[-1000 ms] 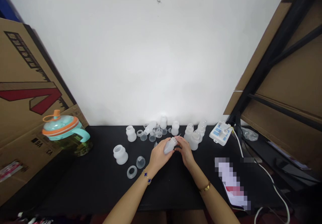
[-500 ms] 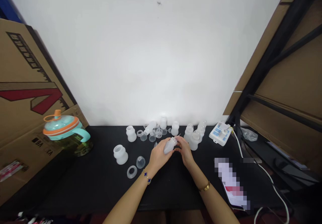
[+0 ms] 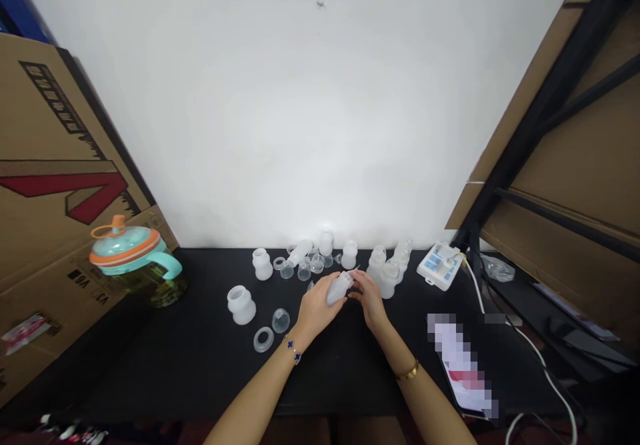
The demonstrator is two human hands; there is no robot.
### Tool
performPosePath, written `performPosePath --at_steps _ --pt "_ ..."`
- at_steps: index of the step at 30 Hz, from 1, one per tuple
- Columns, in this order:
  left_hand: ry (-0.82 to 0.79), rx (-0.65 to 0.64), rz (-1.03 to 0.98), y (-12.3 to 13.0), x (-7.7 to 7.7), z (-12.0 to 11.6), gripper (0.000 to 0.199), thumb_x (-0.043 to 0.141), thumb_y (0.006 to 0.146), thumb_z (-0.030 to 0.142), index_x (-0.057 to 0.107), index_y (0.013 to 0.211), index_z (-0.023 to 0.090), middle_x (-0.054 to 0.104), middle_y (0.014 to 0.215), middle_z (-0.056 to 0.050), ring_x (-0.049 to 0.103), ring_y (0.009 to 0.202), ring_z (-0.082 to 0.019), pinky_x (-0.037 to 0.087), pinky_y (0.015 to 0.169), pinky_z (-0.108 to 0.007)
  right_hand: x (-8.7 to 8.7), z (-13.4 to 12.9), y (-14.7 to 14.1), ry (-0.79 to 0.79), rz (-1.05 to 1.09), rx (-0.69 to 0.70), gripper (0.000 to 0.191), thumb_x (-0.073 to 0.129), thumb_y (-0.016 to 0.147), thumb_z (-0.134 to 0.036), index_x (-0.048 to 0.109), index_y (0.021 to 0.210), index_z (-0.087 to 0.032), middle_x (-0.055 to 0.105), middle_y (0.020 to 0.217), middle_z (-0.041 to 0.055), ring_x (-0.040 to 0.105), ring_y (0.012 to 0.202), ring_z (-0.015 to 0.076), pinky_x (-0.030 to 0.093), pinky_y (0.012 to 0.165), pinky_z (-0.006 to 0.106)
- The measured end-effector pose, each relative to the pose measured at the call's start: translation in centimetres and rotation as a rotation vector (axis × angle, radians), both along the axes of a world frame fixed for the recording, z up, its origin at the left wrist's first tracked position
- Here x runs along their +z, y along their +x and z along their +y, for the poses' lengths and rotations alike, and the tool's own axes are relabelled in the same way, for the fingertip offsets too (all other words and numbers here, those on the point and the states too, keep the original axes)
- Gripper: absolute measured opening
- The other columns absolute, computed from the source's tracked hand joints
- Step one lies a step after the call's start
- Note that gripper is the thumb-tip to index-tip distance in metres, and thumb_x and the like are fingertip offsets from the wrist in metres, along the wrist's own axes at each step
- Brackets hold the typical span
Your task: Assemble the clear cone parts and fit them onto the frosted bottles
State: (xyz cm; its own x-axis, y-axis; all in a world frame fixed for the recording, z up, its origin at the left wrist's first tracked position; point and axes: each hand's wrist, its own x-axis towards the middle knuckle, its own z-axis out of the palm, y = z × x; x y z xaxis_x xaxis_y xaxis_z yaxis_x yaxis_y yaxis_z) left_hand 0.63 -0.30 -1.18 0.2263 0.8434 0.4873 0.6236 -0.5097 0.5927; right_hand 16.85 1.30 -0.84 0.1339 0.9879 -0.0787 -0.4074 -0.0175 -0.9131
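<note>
My left hand [image 3: 317, 305] is wrapped round a small, milky-white baby bottle [image 3: 339, 289], tilted with its neck up and to the right. My right hand [image 3: 369, 296] is curled at the bottle's neck. Its thumb and forefinger are closed by a thin pale tip there, too small to make out. Left of my hands lie a white ring [image 3: 263, 339] and a clear dome cap [image 3: 281, 320], with an open white bottle [image 3: 241, 305] standing behind them. Several capped bottles [image 3: 389, 278] stand to the right of my right hand.
Clear caps and rings [image 3: 304, 269] lie near the wall, beside another open bottle [image 3: 263, 265]. A large turquoise-lidded jug [image 3: 135, 261] stands left. On the right are a white box with a cable [image 3: 440, 266] and a phone [image 3: 463, 371].
The view has shifted slightly. Both hands stay at the bottle, with the right fingers moved only a little at its neck.
</note>
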Motion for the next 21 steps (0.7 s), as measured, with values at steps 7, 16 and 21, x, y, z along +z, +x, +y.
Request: performPosePath --at_steps 7,16,21 --pt "0.018 -0.001 0.003 -0.05 -0.12 0.05 0.056 0.07 0.083 0.024 0.052 0.137 0.026 0.064 0.135 -0.005 0.064 0.121 -0.023 0.054 0.102 -0.036 -0.13 -0.02 0.03 0.011 -0.021 -0.001 0.03 0.079 0.071 -0.047 0.073 0.085 -0.022 0.068 0.087 0.0027 0.061 0.08 0.0186 0.049 0.055 0.024" --pt "0.003 -0.013 0.005 0.01 -0.07 0.04 0.056 0.069 0.083 0.023 0.052 0.136 0.027 0.063 0.136 -0.005 0.063 0.122 -0.023 0.052 0.105 -0.038 -0.17 -0.07 0.04 0.002 -0.043 -0.009 0.034 0.08 0.069 -0.05 0.072 0.083 -0.021 0.067 0.084 0.0028 0.06 0.078 0.0184 0.049 0.054 0.024" --pt "0.002 -0.012 0.026 0.04 0.13 -0.09 0.056 0.069 0.083 0.023 0.051 0.137 0.027 0.063 0.136 -0.005 0.063 0.122 -0.023 0.053 0.103 -0.037 -0.14 -0.11 0.04 0.006 -0.038 -0.007 0.033 0.081 0.07 -0.05 0.071 0.082 -0.021 0.066 0.082 0.0024 0.059 0.077 0.0177 0.048 0.054 0.024"
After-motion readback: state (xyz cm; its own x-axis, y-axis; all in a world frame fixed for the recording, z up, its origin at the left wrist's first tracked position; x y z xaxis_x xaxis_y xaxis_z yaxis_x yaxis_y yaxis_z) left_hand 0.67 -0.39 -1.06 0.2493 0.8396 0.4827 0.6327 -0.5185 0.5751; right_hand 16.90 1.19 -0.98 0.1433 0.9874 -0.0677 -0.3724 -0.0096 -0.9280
